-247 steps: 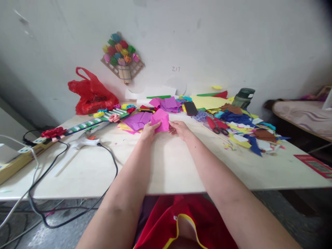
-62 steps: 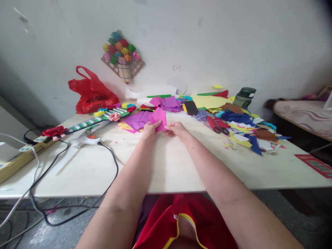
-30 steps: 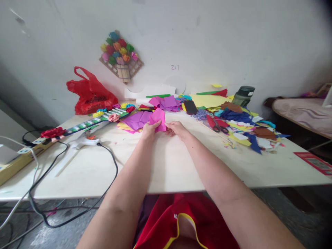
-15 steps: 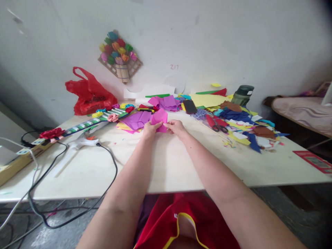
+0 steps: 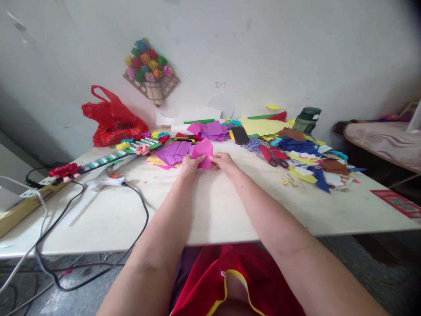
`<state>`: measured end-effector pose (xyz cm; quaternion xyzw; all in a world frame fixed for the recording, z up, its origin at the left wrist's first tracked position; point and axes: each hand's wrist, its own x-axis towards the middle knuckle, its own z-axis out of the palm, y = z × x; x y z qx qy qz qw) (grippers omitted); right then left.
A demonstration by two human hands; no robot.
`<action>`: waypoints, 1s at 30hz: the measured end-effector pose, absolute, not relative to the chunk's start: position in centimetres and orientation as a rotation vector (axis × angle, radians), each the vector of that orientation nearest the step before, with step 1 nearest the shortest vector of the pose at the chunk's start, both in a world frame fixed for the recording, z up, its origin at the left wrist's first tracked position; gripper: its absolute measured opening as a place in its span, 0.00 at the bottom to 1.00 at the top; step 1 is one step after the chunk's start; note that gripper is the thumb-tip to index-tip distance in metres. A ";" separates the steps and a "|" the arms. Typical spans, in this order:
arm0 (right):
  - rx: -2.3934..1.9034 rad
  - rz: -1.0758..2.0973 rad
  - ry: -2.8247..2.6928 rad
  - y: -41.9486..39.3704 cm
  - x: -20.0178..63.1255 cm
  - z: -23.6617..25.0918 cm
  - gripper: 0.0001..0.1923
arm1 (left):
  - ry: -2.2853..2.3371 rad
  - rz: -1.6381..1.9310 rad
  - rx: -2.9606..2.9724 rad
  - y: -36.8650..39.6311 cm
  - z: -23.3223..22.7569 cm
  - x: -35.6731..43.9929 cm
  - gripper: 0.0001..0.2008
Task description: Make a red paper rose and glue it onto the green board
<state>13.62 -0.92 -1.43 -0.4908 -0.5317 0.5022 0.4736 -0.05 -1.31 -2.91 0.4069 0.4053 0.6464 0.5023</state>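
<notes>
A bright pink piece of paper (image 5: 203,150) is held up over the middle of the table between both hands. My left hand (image 5: 192,165) is closed on its lower left part, the thumb lying across the front. At the right edge, my right hand (image 5: 224,162) pinches the same pink paper between thumb and fingers. Just left of my left hand lies a stack of purple paper sheets (image 5: 173,152), with yellow and pink sheets showing beneath. More purple paper pieces (image 5: 213,129) lie behind the hands, with a black phone (image 5: 240,135) to their right.
Red-and-black scissors (image 5: 274,159) and a heap of coloured scraps (image 5: 309,153) lie to the right, a dark green bottle (image 5: 306,120) behind. A white glue gun (image 5: 98,182) with a black cord is at left, near a red plastic bag (image 5: 115,123) and paper flowers (image 5: 66,170).
The pink paper has shifted very slightly in my fingers. Both hands keep their hold in nearly the same place, and the view has moved a little.
</notes>
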 end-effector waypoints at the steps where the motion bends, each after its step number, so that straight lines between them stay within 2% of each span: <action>1: -1.187 1.233 -1.293 -0.9 13.7 -1.4 0.11 | 0.977 1.555 0.991 -1.3 -3.0 -0.1 0.21; 10: -1.164 1.129 -1.222 -0.9 13.6 -1.4 0.18 | 0.975 1.470 1.067 -1.2 -3.2 0.0 0.20; 17: -1.139 1.157 -1.205 -0.7 13.8 -1.5 0.14 | 1.008 1.459 1.060 -1.2 -3.1 -0.1 0.21; 30: -1.123 1.148 -1.185 -0.2 14.1 -1.7 0.13 | 1.027 1.409 1.084 -1.2 -3.0 0.0 0.24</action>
